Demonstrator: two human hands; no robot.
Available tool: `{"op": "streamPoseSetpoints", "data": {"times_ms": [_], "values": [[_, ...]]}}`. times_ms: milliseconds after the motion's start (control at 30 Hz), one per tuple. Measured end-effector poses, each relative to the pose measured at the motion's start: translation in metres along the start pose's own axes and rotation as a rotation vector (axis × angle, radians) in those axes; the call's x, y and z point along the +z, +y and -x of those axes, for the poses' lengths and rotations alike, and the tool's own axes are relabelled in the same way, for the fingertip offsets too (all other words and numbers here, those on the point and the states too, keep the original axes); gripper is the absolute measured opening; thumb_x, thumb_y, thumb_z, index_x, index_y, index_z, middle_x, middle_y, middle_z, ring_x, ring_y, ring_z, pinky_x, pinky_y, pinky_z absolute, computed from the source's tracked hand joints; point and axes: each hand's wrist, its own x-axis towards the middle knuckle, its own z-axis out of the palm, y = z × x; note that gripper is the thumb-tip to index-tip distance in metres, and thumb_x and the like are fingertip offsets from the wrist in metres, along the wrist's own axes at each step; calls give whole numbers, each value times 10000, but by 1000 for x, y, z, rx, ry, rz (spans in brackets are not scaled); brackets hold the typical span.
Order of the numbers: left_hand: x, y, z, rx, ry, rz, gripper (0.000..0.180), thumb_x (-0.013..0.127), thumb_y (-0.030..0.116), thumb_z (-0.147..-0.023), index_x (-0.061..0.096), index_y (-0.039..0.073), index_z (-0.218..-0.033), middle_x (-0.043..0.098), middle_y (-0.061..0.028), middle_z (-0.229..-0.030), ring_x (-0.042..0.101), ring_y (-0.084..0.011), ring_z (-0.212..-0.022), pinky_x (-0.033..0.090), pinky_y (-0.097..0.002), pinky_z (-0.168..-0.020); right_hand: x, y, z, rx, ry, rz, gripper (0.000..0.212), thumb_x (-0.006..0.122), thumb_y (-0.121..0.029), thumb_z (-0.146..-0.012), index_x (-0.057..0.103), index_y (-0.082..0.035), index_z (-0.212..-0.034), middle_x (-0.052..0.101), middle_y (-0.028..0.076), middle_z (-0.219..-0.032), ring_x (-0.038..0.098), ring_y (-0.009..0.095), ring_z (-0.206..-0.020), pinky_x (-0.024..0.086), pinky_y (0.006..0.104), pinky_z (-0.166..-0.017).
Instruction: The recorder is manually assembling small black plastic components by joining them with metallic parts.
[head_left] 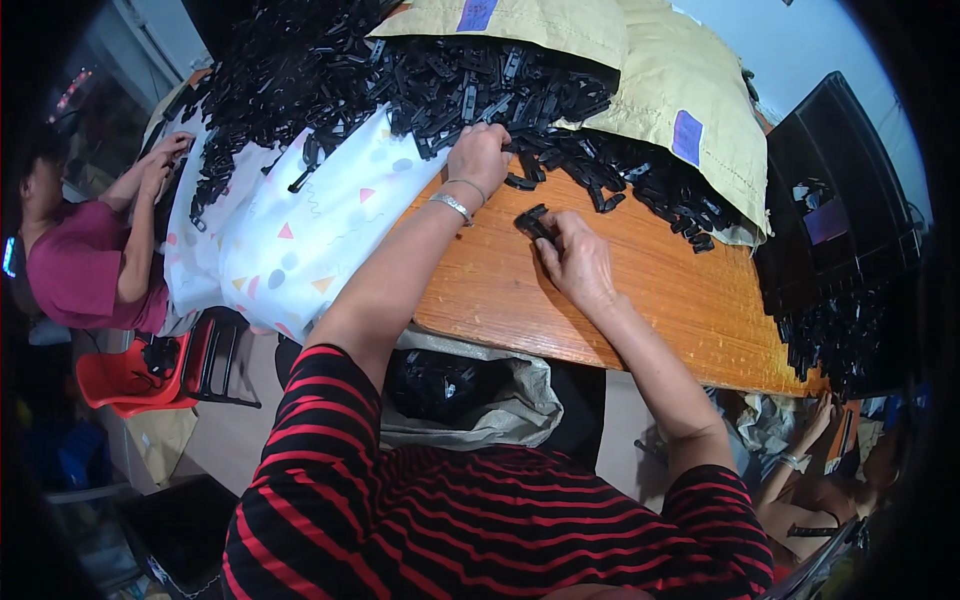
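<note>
1. Landmark: the pile of small black parts point(310, 90), heaped on the far side of the desk point(520, 300).
2. Left hand point(478, 158): at the pile's near edge, fingers curled downward among the parts. Cannot tell whether they grip one.
3. Right hand point(578, 262): nearer the wearer than the pile and to its right. Thumb and fingers pinch one black piece point(534, 222) over bare wood; contact with the wood unclear.
4. White patterned cloth point(300, 230): on the near side of the pile, a few parts lying on it.
5. Two tan sacks point(680, 90): at the pile's right side, parts showing under their edges.
6. Black box point(835, 200): well right of the pile, tilted.
7. Co-worker point(90, 265), magenta shirt: left of the pile.
</note>
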Motion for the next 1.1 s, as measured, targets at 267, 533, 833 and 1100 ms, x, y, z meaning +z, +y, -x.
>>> {"op": "streamPoseSetpoints", "data": {"times_ms": [267,533,833,1100], "values": [[-10,3,10,-77,-170,250,192,754,67,-681,603,62,-800,595,-95,-821,575,-284,-867,477,-366,-784,6,-1,7,-75,-32,48,226,676,-92,-786,568,-40,-977,603,141,-856,619,330,-740,497,385,-609],[-8,-2,-13,156,53,76,179,651,0,-723,643,97,-874,577,-84,-940,563,-285,-938,484,-377,-788,9,-10,8,-67,3,46,218,678,-117,-789,589,-55,-979,595,120,-872,619,315,-735,498,376,-598],[-21,3,-17,64,-291,-40,238,708,99,-737,629,121,-961,585,-98,-984,589,-319,-940,487,-390,-807,8,-11,9,-52,2,48,211,667,-119,-798,588,-56,-984,591,118,-872,621,308,-728,495,386,-592],[-32,3,-17,-73,-349,-116,386,805,266,-666,571,30,-863,617,-134,-934,603,-327,-902,478,-404,-776,9,-12,10,-77,13,66,219,676,-119,-790,588,-62,-982,587,117,-878,619,314,-724,495,389,-596]]}}
